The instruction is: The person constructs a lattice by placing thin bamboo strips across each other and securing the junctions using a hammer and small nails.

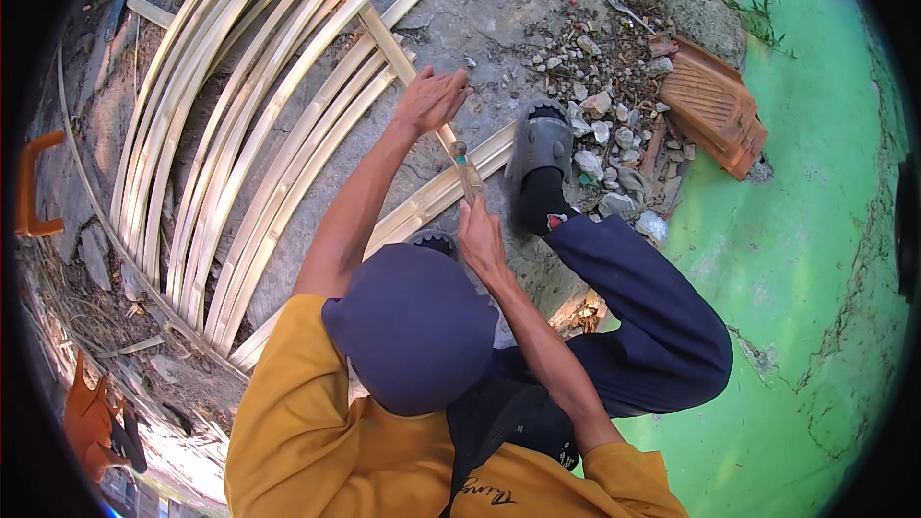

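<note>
My left hand [431, 99] is closed around a long pale bamboo strip [384, 36] that runs away from me toward the upper left. My right hand [479, 235] grips a knife [466, 171] by its handle, the blade standing up against the strip just below my left hand. Both arms reach out from yellow sleeves. The brim of my dark blue hat [413, 326] hides part of the ground under my arms.
Several curved bamboo strips [230, 144] lie spread on the concrete at left. My foot in a grey slipper [540, 144] rests beside loose stones [614, 125]. Stacked red roof tiles [715, 105] lie at upper right, next to a green painted surface [815, 259]. An orange chair [34, 187] stands at far left.
</note>
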Motion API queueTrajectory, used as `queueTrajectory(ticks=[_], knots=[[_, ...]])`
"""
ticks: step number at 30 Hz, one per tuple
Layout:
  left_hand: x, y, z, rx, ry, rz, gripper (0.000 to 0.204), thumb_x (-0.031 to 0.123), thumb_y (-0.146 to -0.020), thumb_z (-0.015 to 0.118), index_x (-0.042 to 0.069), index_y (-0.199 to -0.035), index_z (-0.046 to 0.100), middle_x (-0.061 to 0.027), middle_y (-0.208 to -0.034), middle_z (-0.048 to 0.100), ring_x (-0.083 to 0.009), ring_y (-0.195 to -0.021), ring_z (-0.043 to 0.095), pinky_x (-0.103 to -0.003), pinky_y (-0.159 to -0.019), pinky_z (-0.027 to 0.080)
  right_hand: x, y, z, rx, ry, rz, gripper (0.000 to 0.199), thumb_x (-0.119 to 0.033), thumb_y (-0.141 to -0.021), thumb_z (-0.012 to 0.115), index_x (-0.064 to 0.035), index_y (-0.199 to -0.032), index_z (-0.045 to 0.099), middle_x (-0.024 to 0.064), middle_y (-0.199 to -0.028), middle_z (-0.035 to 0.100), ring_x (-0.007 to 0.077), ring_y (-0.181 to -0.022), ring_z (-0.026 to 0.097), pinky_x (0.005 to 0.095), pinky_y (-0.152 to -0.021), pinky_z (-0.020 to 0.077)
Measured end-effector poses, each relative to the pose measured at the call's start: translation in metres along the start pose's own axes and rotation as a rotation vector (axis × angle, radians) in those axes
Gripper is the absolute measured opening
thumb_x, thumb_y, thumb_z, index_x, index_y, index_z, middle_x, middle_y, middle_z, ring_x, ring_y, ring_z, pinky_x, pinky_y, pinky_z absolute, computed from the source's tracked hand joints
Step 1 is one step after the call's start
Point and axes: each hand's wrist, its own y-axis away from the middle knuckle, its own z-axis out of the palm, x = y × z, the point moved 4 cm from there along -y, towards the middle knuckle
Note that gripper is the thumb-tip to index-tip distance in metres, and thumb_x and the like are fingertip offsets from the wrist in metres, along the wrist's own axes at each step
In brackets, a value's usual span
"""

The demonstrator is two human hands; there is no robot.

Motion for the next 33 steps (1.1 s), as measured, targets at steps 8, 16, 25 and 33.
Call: queueTrajectory(ticks=[8, 16, 25, 33], knots=[[-0.003, 0.004, 0.005, -0.020, -0.060, -0.050, 0.018, 0.026, -0.107, 0.053, 0.010, -0.102, 0.047, -0.0096, -0.081, 0.063, -0.0313, -0.081, 0.062, -0.041, -0.079, 0.038, -0.012, 0.011, -0.009, 0.177, -0.236, -0.135, 0.027, -0.022, -0.109, 0.047, 0.0037, -0.113, 0.053, 0.0329, -0.072, 0.060, 0.0556, -0.074, 0.063, 0.0594, -0.062, 0.0442], [-0.013, 0.020, 0.000, 0.035, -0.087, -0.066, 0.014, 0.022, -0.104, 0.054, 0.010, -0.103, 0.047, -0.0096, -0.084, 0.064, -0.0304, -0.083, 0.062, -0.041, -0.079, 0.038, -0.050, 0.012, -0.033, 0.120, -0.322, -0.131, 0.023, -0.018, -0.107, 0.050, 0.0038, -0.113, 0.053, 0.0340, -0.074, 0.060, 0.0547, -0.075, 0.064, 0.0595, -0.060, 0.0429], [-0.011, 0.016, 0.006, 0.123, -0.111, -0.028, 0.008, 0.012, -0.098, 0.055, 0.010, -0.103, 0.049, -0.0081, -0.088, 0.057, -0.0254, -0.091, 0.061, -0.039, -0.080, 0.038, -0.023, 0.005, -0.007, -0.013, -0.137, 0.050, 0.028, -0.023, -0.108, 0.049, 0.0036, -0.113, 0.055, 0.0336, -0.081, 0.065, 0.0573, -0.080, 0.063, 0.0602, -0.066, 0.0439], [0.000, -0.001, 0.006, 0.092, -0.192, -0.033, 0.005, 0.014, -0.099, 0.052, 0.011, -0.103, 0.049, -0.0070, -0.095, 0.057, -0.0232, -0.097, 0.060, -0.038, -0.084, 0.039, 0.002, -0.004, -0.006, 0.065, -0.063, -0.062, 0.029, -0.024, -0.108, 0.049, 0.0026, -0.115, 0.057, 0.0354, -0.077, 0.062, 0.0561, -0.079, 0.064, 0.0641, -0.067, 0.0432]])
